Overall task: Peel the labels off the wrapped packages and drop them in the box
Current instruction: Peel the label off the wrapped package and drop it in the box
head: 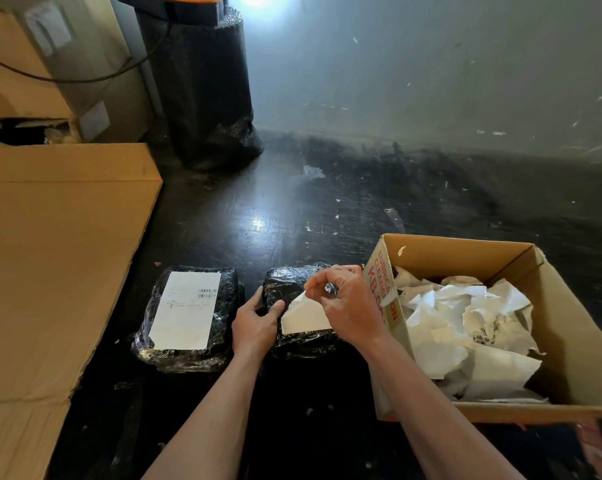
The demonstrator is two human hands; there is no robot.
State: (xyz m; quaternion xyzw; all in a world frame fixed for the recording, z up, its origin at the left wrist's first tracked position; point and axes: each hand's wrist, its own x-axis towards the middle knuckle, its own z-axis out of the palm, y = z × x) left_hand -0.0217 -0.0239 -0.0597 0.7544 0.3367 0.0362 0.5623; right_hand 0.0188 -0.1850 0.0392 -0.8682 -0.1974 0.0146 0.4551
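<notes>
Two packages wrapped in black plastic film lie on the dark floor. The left package (188,320) carries a full white label (185,310) with a barcode. On the right package (292,289), a white label (303,318) is partly lifted, its far corner folded back. My right hand (344,303) pinches that raised corner and also holds a small crumpled bit of film. My left hand (258,323) presses on the right package's left side, thumb on top. An open cardboard box (569,341) to the right holds several crumpled white labels (465,327).
A large flat cardboard sheet (50,254) lies at the left. A tall roll wrapped in black plastic (202,91) stands at the back by stacked cartons (33,64). A pale wall runs behind. Scraps of paper dot the floor.
</notes>
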